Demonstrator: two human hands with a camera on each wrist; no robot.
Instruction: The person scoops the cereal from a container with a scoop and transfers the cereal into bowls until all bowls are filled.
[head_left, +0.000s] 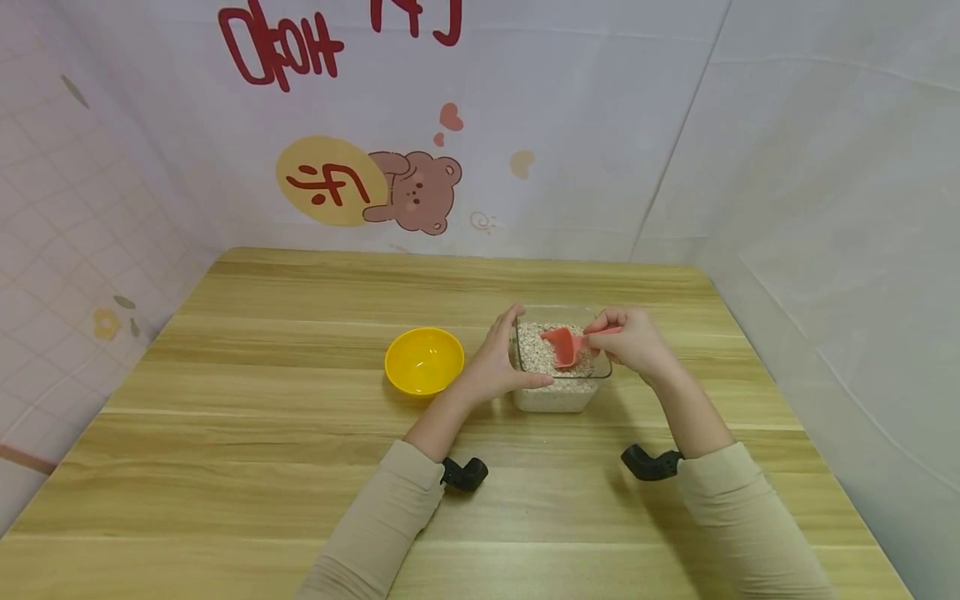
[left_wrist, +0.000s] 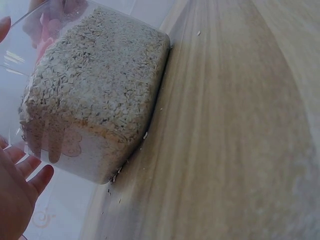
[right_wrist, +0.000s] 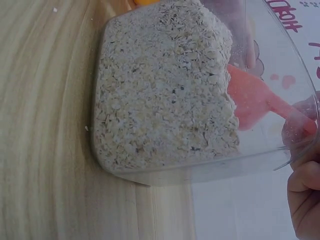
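A clear rectangular container (head_left: 558, 400) filled with oat flakes (left_wrist: 100, 75) stands on the table. My left hand (head_left: 491, 367) holds its left side, thumb along the near rim and fingers toward the far left corner. Over the container's right rim, my right hand (head_left: 633, 340) pinches the handle of a coral-pink scoop (head_left: 565, 347). The scoop's bowl lies at the oats' surface inside the container, its lower part hidden by flakes. Through the clear wall the scoop (right_wrist: 247, 97) also shows in the right wrist view.
A yellow bowl (head_left: 424, 362) sits left of the container, close to the left forearm. Loose flakes (left_wrist: 145, 135) lie on the wooden table (head_left: 262, 467) beside the container. Black wrist mounts (head_left: 651, 463) stick out from both sleeves. A printed white curtain (head_left: 562, 100) hangs behind the table.
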